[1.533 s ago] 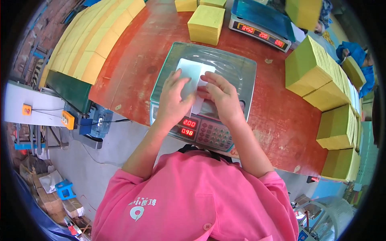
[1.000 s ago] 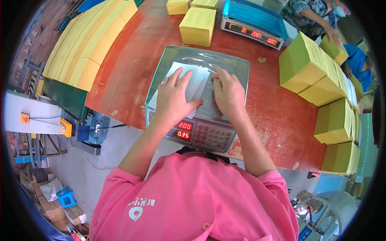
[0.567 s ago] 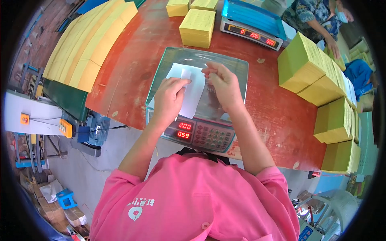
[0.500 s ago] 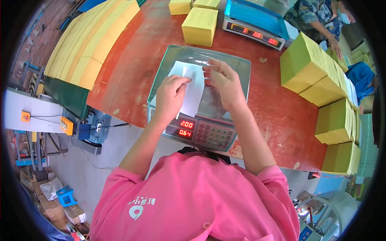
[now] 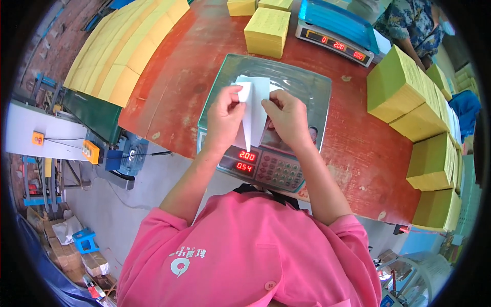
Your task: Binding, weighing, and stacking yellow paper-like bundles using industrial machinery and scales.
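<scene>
Several thin white paper sheets (image 5: 259,105) are held up over the clear tray of a digital scale (image 5: 313,94). My left hand (image 5: 225,118) pinches the folded-over left part of the sheets between thumb and fingers. On the other side, my right hand (image 5: 289,116) is closed with thumb and fingertips together at the sheets' right edge. The sheets stand tilted and partly fanned, and their lower tip hangs just above the scale's lit red display (image 5: 245,161). A keypad (image 5: 280,171) is beside that display.
Stacks of yellow paper (image 5: 399,87) line the table's right side, with another yellow block (image 5: 267,31) beyond the scale. Long yellow rows (image 5: 120,51) lie at the left. A second scale (image 5: 335,30) with a blue tray stands far right, near a co-worker (image 5: 409,25) in patterned clothing.
My right hand, whose fingers were spread beside the paper, has closed at its right edge. My left hand has brought the sheets more upright and apart. The view has shifted slightly.
</scene>
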A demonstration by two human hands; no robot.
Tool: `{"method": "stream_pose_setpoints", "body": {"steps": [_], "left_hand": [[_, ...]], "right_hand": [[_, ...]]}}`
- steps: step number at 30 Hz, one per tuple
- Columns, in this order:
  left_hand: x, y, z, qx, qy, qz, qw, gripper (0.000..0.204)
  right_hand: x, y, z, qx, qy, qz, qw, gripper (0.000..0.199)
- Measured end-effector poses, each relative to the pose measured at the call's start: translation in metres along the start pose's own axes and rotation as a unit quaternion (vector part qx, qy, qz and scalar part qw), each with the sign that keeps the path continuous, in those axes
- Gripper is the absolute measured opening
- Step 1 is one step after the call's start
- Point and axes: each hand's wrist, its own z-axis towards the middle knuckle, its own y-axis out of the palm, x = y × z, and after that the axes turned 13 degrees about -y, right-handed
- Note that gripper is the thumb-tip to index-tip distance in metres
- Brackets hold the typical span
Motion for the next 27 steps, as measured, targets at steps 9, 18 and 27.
{"method": "stream_pose_setpoints", "body": {"steps": [9,18,27], "left_hand": [[0.041,-0.03,-0.014,-0.047,-0.123,-0.285,0.949,0.05],[0.064,-0.066,-0.03,-0.104,-0.113,-0.438,0.886,0.028],[0.055,-0.066,-0.005,-0.136,-0.121,-0.541,0.821,0.033]], "right_hand": [[0.012,0.002,-0.001,0.127,-0.039,-0.05,0.99,0.018],[0.008,-0.035,0.0,0.167,-0.001,0.053,0.984,0.031],[0.012,-0.032,0.015,0.085,-0.072,-0.131,0.985,0.034]]}}
